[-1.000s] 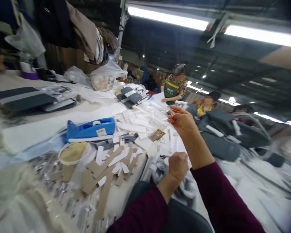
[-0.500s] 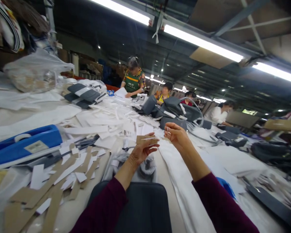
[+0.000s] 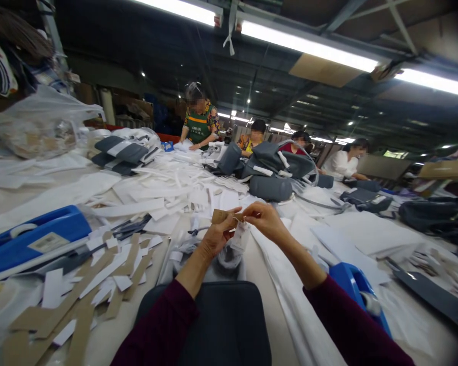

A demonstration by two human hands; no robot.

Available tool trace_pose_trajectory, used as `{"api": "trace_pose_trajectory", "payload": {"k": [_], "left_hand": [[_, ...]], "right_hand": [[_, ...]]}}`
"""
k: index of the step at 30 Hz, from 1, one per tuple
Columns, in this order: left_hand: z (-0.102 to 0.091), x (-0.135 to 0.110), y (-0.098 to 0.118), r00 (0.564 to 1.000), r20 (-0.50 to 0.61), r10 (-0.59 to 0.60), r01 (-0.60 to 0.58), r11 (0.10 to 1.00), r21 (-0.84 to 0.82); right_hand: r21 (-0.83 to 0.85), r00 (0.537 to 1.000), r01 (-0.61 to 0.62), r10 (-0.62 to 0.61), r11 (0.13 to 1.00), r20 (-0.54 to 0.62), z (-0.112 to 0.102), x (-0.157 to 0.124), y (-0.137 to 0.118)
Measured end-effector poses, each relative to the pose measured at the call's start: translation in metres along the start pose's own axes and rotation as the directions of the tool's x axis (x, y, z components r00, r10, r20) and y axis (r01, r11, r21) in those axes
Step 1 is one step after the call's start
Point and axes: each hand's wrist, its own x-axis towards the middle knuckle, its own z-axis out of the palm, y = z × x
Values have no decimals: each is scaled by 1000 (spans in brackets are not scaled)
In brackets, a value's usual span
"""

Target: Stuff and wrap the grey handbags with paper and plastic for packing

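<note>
My left hand [image 3: 216, 236] pinches a small brown cardboard tag [image 3: 220, 216] at chest height above the table. My right hand [image 3: 264, 219] meets it from the right, its fingers pinched on the tag's string or edge; a small clear plastic bag [image 3: 239, 237] hangs below between both hands. Both sleeves are dark maroon. A dark grey padded piece [image 3: 213, 320] lies under my forearms at the near table edge.
A blue tape dispenser [image 3: 30, 244] sits left, with brown and white paper strips [image 3: 99, 274] scattered in front. Another blue item [image 3: 354, 287] is at right. Grey bags [image 3: 270, 168] and white paper cover the long table [image 3: 366, 234]. Several people work at the far end.
My right hand came down and left from a raised position to meet my left hand. The left hand, fisted low a second ago, rose and now holds the brown tag. The camera turned right.
</note>
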Motion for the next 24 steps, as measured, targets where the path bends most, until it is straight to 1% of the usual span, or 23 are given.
{"api": "trace_pose_trajectory", "payload": {"k": [2, 5, 8, 10, 12, 13, 14, 16, 18, 20, 21, 23, 24], "left_hand": [[-1, 2, -2, 1000, -23, -13, 13, 1000, 19], [-1, 3, -6, 996, -92, -16, 19, 999, 34], [0, 4, -8, 993, -116, -12, 19, 998, 59], [0, 4, -8, 993, -114, -11, 21, 996, 84], [-1, 3, -9, 996, -90, -2, 12, 995, 104], [-2, 3, -9, 998, -59, -5, 11, 994, 112], [-2, 3, -9, 1000, -19, -13, 15, 993, 119], [-4, 3, -9, 998, 58, -32, 25, 992, 123], [-5, 4, -9, 995, 93, -41, 31, 995, 99], [-5, 4, -8, 998, 57, -39, 36, 998, 54], [-6, 4, -7, 999, 26, -42, 41, 998, 37], [-7, 5, -6, 998, -54, -42, 44, 999, 20], [-8, 5, -6, 995, -96, -37, 39, 999, 19]], "right_hand": [[-155, 997, 76, -74, 985, 23, 11, 2, -7], [-302, 995, 100, -90, 948, 48, 25, 4, -16], [-326, 996, 85, -70, 941, 57, 34, 9, -20], [-324, 994, 94, -68, 941, 91, 35, 14, -20], [-314, 991, 97, -63, 944, 117, 34, 19, -17], [-297, 992, 91, -60, 950, 112, 33, 22, -15], [-271, 994, 82, -58, 959, 96, 31, 25, -12], [-196, 998, 60, -56, 979, 29, 24, 29, -8], [-71, 998, 26, -29, 997, -47, 13, 31, -7], [112, 994, -21, 34, 993, -107, -3, 32, -9], [227, 989, -32, 63, 973, -132, -13, 33, -11], [443, 979, -5, 94, 896, -180, -34, 35, -16], [500, 974, 17, 99, 866, -204, -44, 38, -18]]}}
